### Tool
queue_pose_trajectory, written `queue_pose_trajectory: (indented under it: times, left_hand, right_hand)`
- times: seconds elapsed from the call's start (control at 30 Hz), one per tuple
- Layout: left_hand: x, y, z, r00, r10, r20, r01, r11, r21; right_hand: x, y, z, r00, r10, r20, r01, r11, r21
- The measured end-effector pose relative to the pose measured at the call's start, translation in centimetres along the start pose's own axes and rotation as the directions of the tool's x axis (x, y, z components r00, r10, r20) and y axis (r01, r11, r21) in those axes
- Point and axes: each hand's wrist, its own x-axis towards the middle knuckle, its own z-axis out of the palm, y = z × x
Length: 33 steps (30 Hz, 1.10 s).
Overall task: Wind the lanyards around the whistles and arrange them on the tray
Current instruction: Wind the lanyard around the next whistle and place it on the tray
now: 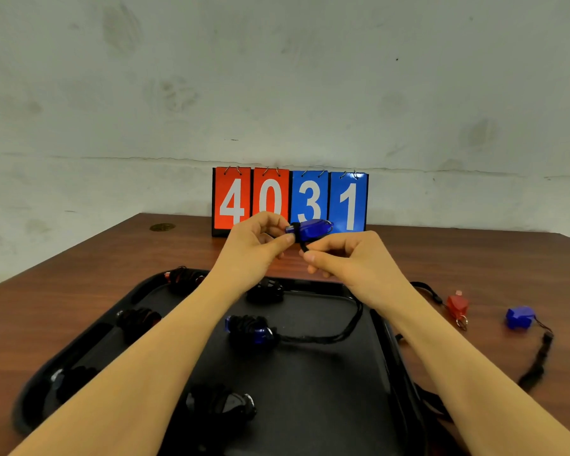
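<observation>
My left hand (257, 245) pinches a blue whistle (311, 230) by its mouthpiece, held up above the far edge of the black tray (326, 390). My right hand (339, 256) pinches the whistle's black lanyard (305, 246) just below it. The cord trails down over the tray's right rim. Several wound whistles lie on the tray, among them a blue one (252, 330) near the middle and dark ones (139, 320) (222, 403) to the left and front.
On the brown table right of the tray lie a red whistle (457, 306) and a blue whistle (520, 317), each with a loose black lanyard. A flip scoreboard (290, 200) reading 4031 stands at the back against the wall.
</observation>
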Motion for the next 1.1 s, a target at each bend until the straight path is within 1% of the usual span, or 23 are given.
queue_pose_trajectory:
  times: [0.2,0.27,0.33,0.37,0.4,0.43,0.47,0.5,0.53,0.57,0.63,0.67,0.73,0.8,0.93,1.03,1.1]
  left_hand:
    - [0.3,-0.7,-0.1,0.999,0.020,-0.051,-0.010,0.983,0.184]
    - [0.4,-1.0,-0.2,0.998,0.014,-0.066,0.000,0.977,0.215]
    - [0.4,-1.2,-0.3,0.997,0.021,-0.072,-0.003,0.970,0.243]
    - [0.3,-1.2,-0.3,0.997,0.030,-0.070,-0.011,0.966,0.257]
    - [0.3,-1.2,-0.2,0.997,0.040,-0.065,-0.021,0.962,0.272]
    - [0.2,-1.2,-0.2,0.997,0.051,-0.056,-0.033,0.957,0.289]
    - [0.2,-1.2,-0.2,0.997,0.062,-0.043,-0.046,0.950,0.309]
    - [0.2,-1.2,-0.2,0.997,0.071,-0.025,-0.059,0.943,0.327]
    - [0.2,-1.2,-0.2,0.997,0.075,-0.007,-0.068,0.937,0.342]
    - [0.2,-1.1,-0.1,0.997,0.078,0.011,-0.076,0.932,0.355]
    - [0.1,-1.0,-0.1,0.995,0.081,0.053,-0.095,0.920,0.379]
    - [0.0,-1.0,0.0,0.993,0.085,0.076,-0.108,0.917,0.385]
    - [-0.2,-0.9,0.0,0.988,0.100,0.121,-0.139,0.911,0.387]
    - [-0.3,-0.8,0.0,0.980,0.119,0.160,-0.173,0.906,0.387]
    - [-0.4,-0.6,0.0,0.968,0.139,0.207,-0.212,0.897,0.388]
    - [-0.5,-0.3,-0.1,0.962,0.147,0.232,-0.229,0.895,0.383]
    - [-0.5,-0.2,-0.1,0.956,0.150,0.251,-0.239,0.896,0.375]
  right_hand:
    - [-0.3,-0.5,0.0,0.999,0.001,0.032,-0.004,0.996,0.092]
    - [-0.3,-0.6,0.1,0.998,-0.018,0.058,0.013,0.996,0.093]
    - [-0.2,-0.4,0.1,0.998,-0.045,0.040,0.043,0.998,0.051]
    - [-0.1,-0.2,0.2,0.998,-0.066,-0.003,0.066,0.998,-0.006]
    - [-0.1,0.1,0.2,0.991,-0.115,-0.065,0.108,0.988,-0.110]
    - [0.0,0.4,0.3,0.969,-0.211,-0.126,0.173,0.950,-0.260]
    - [0.2,0.7,0.5,0.931,-0.334,-0.150,0.244,0.872,-0.425]
    - [0.3,1.0,0.6,0.892,-0.432,-0.133,0.294,0.777,-0.556]
    - [0.3,1.3,0.7,0.870,-0.480,-0.107,0.314,0.709,-0.632]
    - [0.4,1.4,0.8,0.863,-0.497,-0.093,0.317,0.675,-0.667]
    - [0.4,1.5,0.8,0.854,-0.511,-0.097,0.308,0.647,-0.698]
    - [0.3,1.5,0.8,0.855,-0.506,-0.110,0.294,0.649,-0.701]
    - [0.3,1.7,0.6,0.869,-0.471,-0.152,0.258,0.693,-0.673]
    - [0.3,1.9,0.5,0.893,-0.407,-0.193,0.219,0.767,-0.604]
    - [0.6,2.2,0.4,0.912,-0.291,-0.288,0.140,0.883,-0.448]
    - [0.5,2.1,0.4,0.922,-0.169,-0.347,0.071,0.958,-0.277]
    - [0.6,2.0,0.3,0.926,-0.094,-0.365,0.042,0.988,-0.147]
